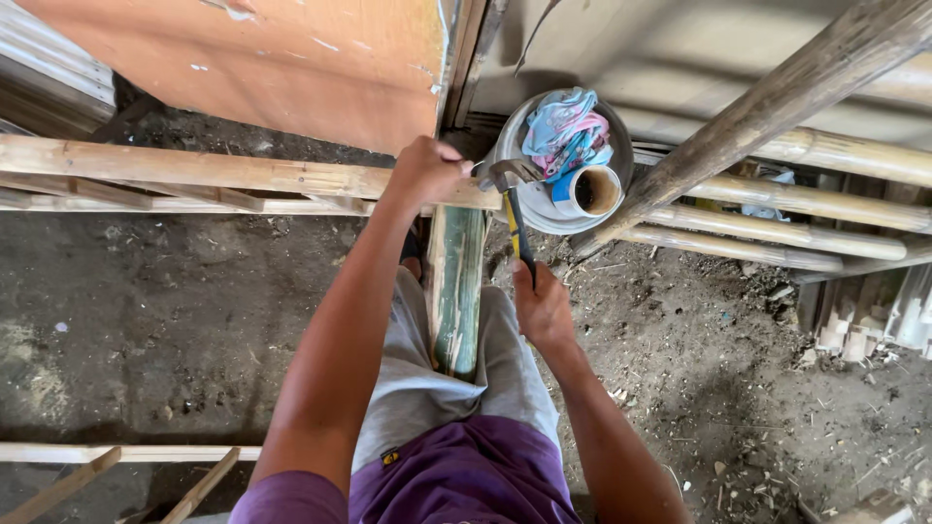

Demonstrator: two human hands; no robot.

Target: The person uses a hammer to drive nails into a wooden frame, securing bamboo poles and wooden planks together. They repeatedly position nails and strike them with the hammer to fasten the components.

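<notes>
Dirt floor below; right hand [542, 309] grips hammer [512, 199]; left hand [424, 172] beside its head.

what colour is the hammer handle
The hammer handle is yellow and black, gripped at its lower end by the right hand; it shows best in the head view.

Around the upright green post [456, 291] room is tight — the wooden rail [194, 170] crosses its top on the left, and the metal bucket [544, 209] sits just to its right, stuffed with cloth [568, 131] and a tape roll [594, 190]. Right of the bucket, slanting bamboo poles [777, 97] bar the way. Left of the post, below the rail, the dirt floor [175, 320] lies open.
</notes>
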